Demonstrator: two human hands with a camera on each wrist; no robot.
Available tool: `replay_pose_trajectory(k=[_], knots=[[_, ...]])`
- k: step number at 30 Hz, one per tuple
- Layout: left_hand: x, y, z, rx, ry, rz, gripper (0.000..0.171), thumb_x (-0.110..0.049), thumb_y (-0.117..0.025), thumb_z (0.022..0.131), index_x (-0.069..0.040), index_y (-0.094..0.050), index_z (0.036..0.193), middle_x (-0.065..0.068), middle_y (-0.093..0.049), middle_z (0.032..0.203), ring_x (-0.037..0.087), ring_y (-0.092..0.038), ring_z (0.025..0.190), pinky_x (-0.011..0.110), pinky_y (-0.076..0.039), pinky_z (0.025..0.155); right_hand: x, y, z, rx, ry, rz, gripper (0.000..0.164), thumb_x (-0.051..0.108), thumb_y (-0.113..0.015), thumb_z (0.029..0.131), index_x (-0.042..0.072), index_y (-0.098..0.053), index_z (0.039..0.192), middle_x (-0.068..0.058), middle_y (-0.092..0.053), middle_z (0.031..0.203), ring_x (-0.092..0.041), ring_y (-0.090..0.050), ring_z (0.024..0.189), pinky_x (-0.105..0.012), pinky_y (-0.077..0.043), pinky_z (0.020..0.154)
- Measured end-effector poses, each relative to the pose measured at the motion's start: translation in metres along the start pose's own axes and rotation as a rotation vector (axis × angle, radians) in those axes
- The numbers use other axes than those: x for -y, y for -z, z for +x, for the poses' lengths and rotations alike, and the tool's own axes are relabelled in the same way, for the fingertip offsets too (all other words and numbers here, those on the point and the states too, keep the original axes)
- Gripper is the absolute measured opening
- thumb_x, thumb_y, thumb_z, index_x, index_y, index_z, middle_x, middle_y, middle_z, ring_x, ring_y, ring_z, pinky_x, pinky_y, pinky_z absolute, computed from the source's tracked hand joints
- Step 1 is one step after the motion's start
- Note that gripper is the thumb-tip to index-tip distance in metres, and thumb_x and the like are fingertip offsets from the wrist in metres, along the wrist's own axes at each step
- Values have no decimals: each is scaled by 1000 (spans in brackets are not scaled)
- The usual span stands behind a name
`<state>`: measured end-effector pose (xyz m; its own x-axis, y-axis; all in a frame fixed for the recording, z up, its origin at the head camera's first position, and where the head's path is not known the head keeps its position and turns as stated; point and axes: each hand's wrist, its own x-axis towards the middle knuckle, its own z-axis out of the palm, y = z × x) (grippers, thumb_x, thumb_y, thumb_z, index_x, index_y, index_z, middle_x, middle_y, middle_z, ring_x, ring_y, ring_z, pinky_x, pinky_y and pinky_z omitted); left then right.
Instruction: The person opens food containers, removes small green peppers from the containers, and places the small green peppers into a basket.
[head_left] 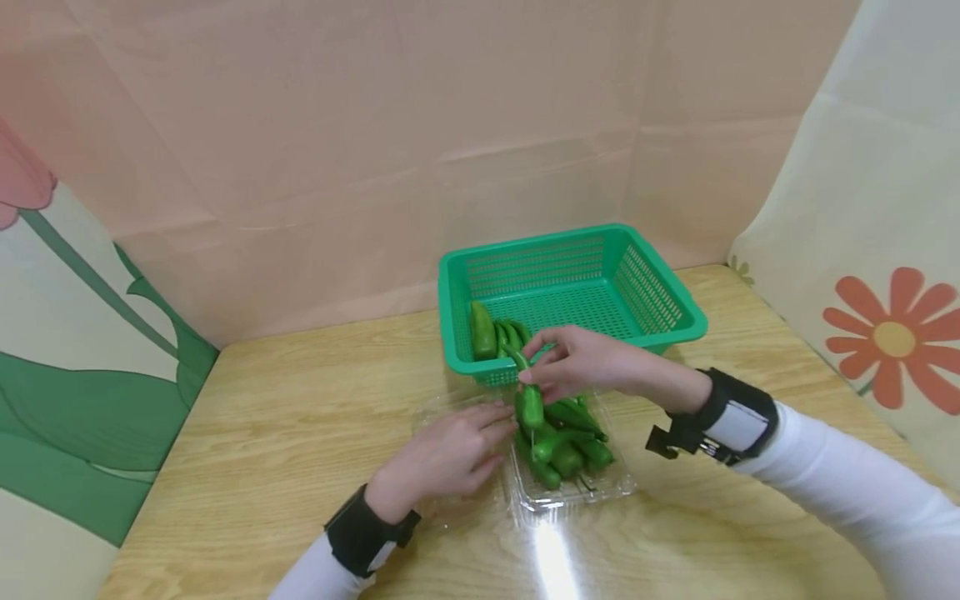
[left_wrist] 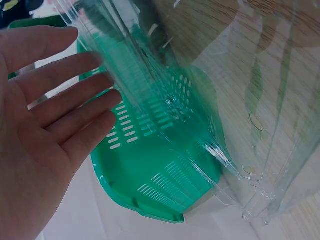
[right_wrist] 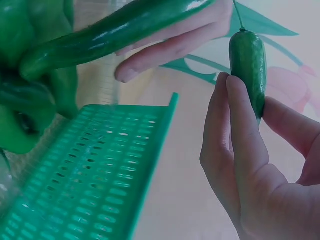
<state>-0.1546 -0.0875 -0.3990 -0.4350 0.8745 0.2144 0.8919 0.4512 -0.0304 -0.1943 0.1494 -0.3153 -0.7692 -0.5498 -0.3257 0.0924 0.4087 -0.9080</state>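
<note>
My right hand (head_left: 576, 360) pinches a green pepper (right_wrist: 248, 65) between thumb and fingertips, above the near rim of a green basket (head_left: 675, 333). In the right wrist view this pepper has a thin stem at its upper end. Under that hand, a clear plastic box (head_left: 540, 502) holds a heap of green peppers (head_left: 566, 458). At the heap's left side is my left hand (head_left: 453, 450), palm down over the box's clear lid (head_left: 429, 407). Its fingers (left_wrist: 75, 92) extend beside the clear plastic, with nothing gripped in the left wrist view.
Several peppers (head_left: 483, 332) lie in the basket's left front corner. The basket stands behind the plastic box on a wooden table (head_left: 315, 417). A pink cloth (head_left: 322, 167) hangs behind the table, and a flower-patterned cloth (head_left: 885, 208) is at the right.
</note>
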Motion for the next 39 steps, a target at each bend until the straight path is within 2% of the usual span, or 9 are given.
replay_pose_trajectory(k=[8, 15, 23, 31, 39], knots=[[-1, -1, 0, -13, 1, -8, 42, -20, -64, 86, -3, -60, 124, 14, -57, 133, 25, -53, 125, 34, -42, 109, 14, 6, -13, 3, 47, -34, 49, 23, -63, 91, -3, -44, 128, -14, -70, 106, -25, -69, 88, -40, -59, 83], [0, -1, -1, 0, 7, -7, 43, -21, -64, 86, -3, -59, 124, 16, -56, 133, 26, -52, 126, 36, -42, 109, 23, 18, -16, -35, 64, -59, 50, 25, -65, 90, -1, -45, 128, -12, -71, 106, -23, -69, 89, -39, -59, 84], [-1, -1, -1, -12, 0, -4, 41, -21, -63, 87, -3, -60, 123, 15, -57, 132, 26, -52, 125, 36, -42, 109, 34, 31, -17, -75, 44, -35, 53, 27, -66, 89, -1, -45, 129, -16, -69, 111, -24, -69, 93, -36, -58, 87], [-2, 0, -2, -2, 8, -8, 42, -21, -64, 87, -3, -60, 124, 15, -57, 132, 25, -52, 126, 36, -42, 110, 49, 45, -23, -90, 69, -11, 52, 27, -65, 90, -2, -46, 129, -11, -71, 107, -21, -69, 93, -34, -57, 88], [-2, 1, -2, 2, 7, 0, 41, -22, -63, 87, -3, -60, 124, 14, -57, 132, 25, -52, 126, 35, -41, 110, 65, 57, -20, -162, 96, 9, 50, 24, -65, 90, -3, -48, 129, -8, -72, 105, -18, -69, 92, -29, -58, 85]])
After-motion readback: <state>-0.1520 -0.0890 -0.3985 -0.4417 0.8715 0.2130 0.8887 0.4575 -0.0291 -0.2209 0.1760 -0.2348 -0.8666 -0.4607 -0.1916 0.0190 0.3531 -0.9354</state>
